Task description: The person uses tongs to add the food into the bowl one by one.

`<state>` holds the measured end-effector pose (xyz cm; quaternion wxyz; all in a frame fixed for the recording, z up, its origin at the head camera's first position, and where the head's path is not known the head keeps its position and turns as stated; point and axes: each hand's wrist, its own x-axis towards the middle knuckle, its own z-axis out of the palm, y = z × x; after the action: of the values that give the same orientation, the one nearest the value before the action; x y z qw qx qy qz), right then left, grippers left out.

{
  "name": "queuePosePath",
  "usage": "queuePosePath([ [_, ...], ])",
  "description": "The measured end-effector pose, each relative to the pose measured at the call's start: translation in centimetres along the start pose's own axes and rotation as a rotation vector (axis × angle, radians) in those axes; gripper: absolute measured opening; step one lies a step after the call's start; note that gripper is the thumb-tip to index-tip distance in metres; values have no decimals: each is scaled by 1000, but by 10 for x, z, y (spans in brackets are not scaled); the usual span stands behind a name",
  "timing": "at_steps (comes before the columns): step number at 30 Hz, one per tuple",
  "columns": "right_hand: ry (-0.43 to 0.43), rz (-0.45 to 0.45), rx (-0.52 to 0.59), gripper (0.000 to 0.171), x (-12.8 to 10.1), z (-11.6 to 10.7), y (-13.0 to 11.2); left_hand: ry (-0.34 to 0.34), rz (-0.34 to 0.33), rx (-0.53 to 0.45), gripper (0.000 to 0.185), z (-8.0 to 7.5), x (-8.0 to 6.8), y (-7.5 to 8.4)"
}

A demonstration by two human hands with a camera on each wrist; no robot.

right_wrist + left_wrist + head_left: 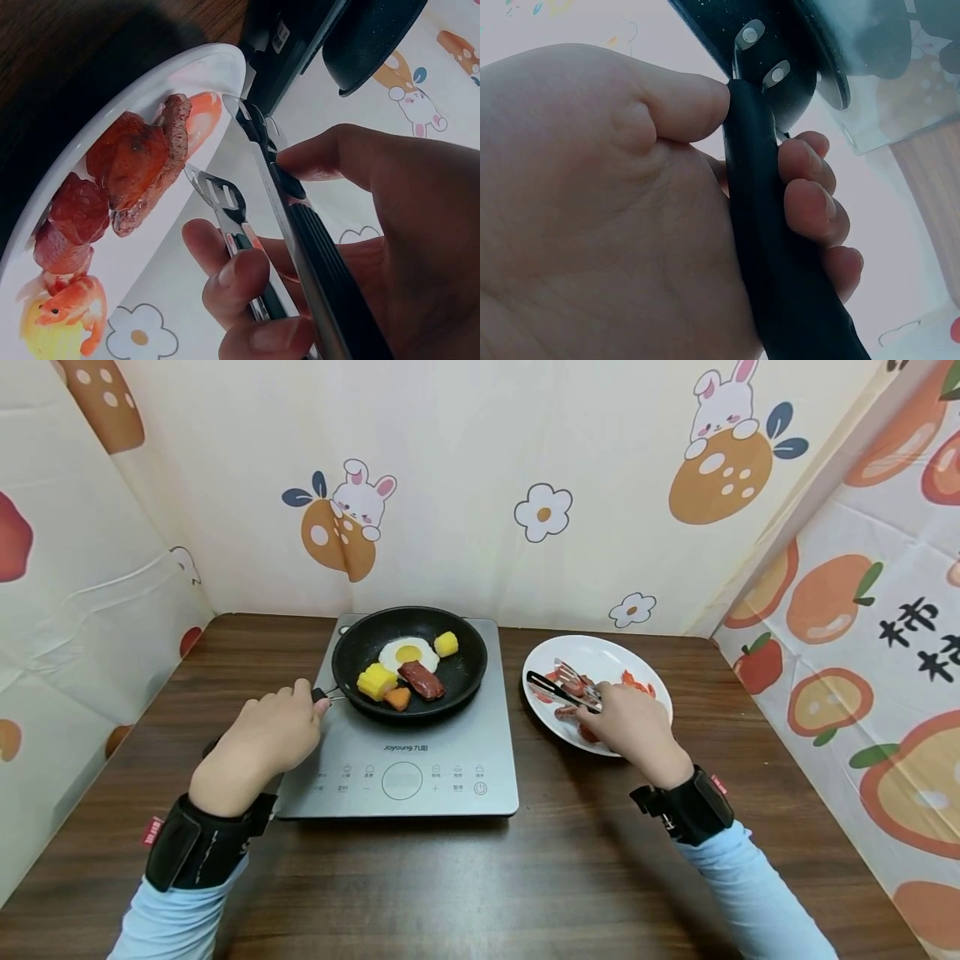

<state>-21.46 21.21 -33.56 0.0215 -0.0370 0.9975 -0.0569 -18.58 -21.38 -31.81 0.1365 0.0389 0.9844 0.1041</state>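
Note:
My left hand (262, 731) grips the black handle (754, 217) of a frying pan (467, 672), thumb on one side and fingertips on the other. In the pan lie a fried egg (411, 653), a corn chunk (377, 681) and another by the far rim, a reddish-brown piece of meat (422, 679) and a small orange chunk (397, 698). My right hand (637, 727) holds metal tongs (300, 232) with black grips over a white plate (607, 652). The tong tips are spread, close by a browned meat slice (142, 165), with nothing between them.
Beneath the pan is a silver induction cooktop (337, 777) on the brown wooden table (450, 893). Redder meat pieces (79, 210) and a shrimp (79, 307) also lie on the plate. A printed cloth wall (465, 543) closes off the table's back and sides.

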Motion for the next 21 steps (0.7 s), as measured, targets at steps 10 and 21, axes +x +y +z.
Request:
queuePosePath([
  [10, 4, 17, 24, 40, 5, 4, -1, -8, 2, -3, 48, 0, -2, 1],
  [21, -29, 51, -10, 40, 14, -2, -7, -12, -4, -1, 51, 0, -3, 2],
])
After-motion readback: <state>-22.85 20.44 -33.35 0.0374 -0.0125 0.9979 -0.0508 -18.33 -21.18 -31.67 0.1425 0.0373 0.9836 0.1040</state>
